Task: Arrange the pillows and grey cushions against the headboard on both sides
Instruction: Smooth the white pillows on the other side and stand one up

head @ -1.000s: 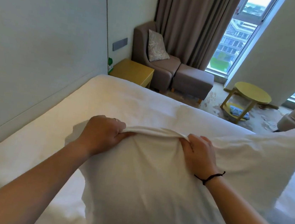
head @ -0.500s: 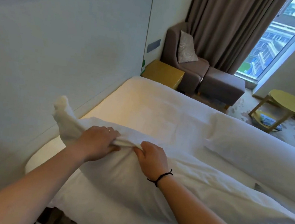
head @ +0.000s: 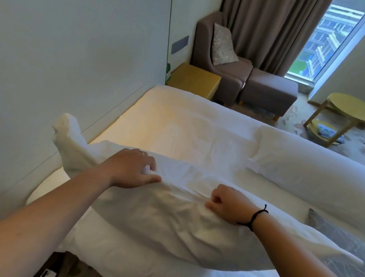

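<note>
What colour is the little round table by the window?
The round table is yellow, top and legs alike. The head view, the only one, shows it at the right.

Brown armchair (head: 218,64) in the far corner, patterned cushion (head: 224,44) on its seat, matching footstool (head: 271,89) beside it, yellow nightstand (head: 195,80) touching its near side, taupe curtain (head: 271,22) behind, daylit window (head: 326,41) and round yellow side table (head: 352,111) beyond the footstool
</note>
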Demonstrator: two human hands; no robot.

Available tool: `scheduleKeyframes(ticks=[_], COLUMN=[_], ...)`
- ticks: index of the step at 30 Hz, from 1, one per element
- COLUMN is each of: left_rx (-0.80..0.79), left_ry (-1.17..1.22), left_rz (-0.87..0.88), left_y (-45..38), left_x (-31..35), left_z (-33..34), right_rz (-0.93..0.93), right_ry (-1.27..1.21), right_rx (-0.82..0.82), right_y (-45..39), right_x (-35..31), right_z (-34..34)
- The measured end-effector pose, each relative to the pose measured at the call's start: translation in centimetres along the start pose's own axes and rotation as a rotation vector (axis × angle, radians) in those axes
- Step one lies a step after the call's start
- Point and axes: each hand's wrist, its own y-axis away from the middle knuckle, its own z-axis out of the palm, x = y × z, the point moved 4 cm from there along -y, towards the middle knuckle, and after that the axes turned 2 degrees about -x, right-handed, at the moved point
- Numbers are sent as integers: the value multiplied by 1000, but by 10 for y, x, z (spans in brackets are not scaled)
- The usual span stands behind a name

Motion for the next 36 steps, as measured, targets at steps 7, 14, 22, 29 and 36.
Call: scheduleKeyframes(ticks=[7, 14, 22, 29, 36], left_rx=[-141, -84, 439, 130, 56], left_ry=[174, -14, -407, -365, -407], left_rz=[-75, -175, -166, -131, -208], left_y=[-14, -24, -11, 1, -22], left_x=[15, 12, 12, -11, -32], left_z=[2, 3, 10, 32, 22], right_rz=[-82, -67, -98, -99, 48], right_ry=[-150, 28, 200, 250, 240], right_rx=[260, 439, 737, 450, 515], right_y=[23, 5, 23, 13, -13], right_x=[11, 35, 31, 7, 13], right_z=[-22, -32, -24, 21, 23])
